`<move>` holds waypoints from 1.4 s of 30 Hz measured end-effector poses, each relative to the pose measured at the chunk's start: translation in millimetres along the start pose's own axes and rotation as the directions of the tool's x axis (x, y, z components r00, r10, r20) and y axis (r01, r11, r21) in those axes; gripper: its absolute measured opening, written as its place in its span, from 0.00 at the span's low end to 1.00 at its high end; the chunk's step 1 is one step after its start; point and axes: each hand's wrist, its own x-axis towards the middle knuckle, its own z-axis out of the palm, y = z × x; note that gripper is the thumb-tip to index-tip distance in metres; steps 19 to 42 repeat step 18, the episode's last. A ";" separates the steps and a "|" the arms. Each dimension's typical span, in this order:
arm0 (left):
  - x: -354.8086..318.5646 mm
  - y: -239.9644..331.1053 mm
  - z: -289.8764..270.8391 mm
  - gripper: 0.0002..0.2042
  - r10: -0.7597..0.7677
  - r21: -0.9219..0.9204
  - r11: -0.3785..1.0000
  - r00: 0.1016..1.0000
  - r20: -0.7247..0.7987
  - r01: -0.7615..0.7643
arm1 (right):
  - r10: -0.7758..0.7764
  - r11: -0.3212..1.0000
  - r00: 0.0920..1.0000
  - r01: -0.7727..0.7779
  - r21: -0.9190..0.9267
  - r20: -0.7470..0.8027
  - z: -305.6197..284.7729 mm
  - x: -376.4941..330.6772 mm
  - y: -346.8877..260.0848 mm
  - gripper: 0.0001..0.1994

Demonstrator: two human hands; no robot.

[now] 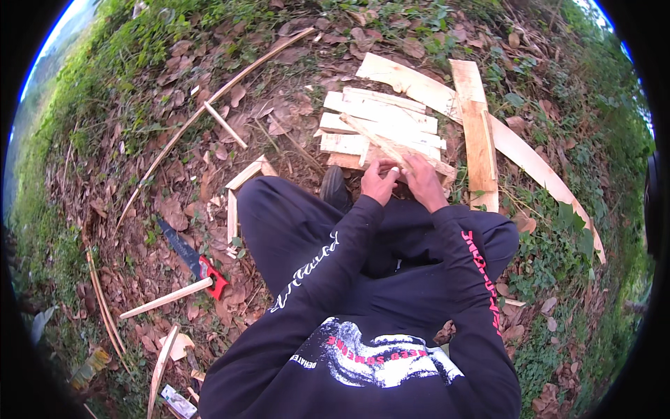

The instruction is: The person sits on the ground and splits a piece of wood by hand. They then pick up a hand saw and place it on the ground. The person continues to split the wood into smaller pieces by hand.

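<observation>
A narrow wooden strip (pixel 368 134) slants over a panel of pale wooden slats (pixel 380 110) on the ground in front of me. My left hand (pixel 380 183) is closed at the strip's near end, fingers curled and the thumb toward the other hand. Beside it, my right hand (pixel 424 184) grips the same end from above. The two hands almost touch, and they hide the end of the strip. Under the strip, the slats lie side by side with uneven ends.
Long boards (pixel 481 153) lie to the right, one crossing a curved plank (pixel 544 176). On the left are a handsaw with a red handle (pixel 215 278), a pointed stick (pixel 167 297) and a long thin strip (pixel 185 129). An angled wooden piece (pixel 232 209) lies beside my knee. Dry leaves and grass surround everything.
</observation>
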 end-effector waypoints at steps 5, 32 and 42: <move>-37.7 37.1 -28.9 0.16 -0.023 0.015 1.000 0.999 0.023 0.022 | -0.047 0.967 0.995 0.023 -0.253 -0.089 0.0 2.8 -1.1 0.19; -38.7 -13.3 -25.6 0.13 -0.236 0.321 0.933 0.950 0.207 0.162 | -0.079 0.963 0.920 -0.030 -0.269 -0.383 35.6 -7.9 21.5 0.21; -38.7 -13.3 -25.6 0.13 -0.236 0.321 0.933 0.950 0.207 0.162 | -0.079 0.963 0.920 -0.030 -0.269 -0.383 35.6 -7.9 21.5 0.21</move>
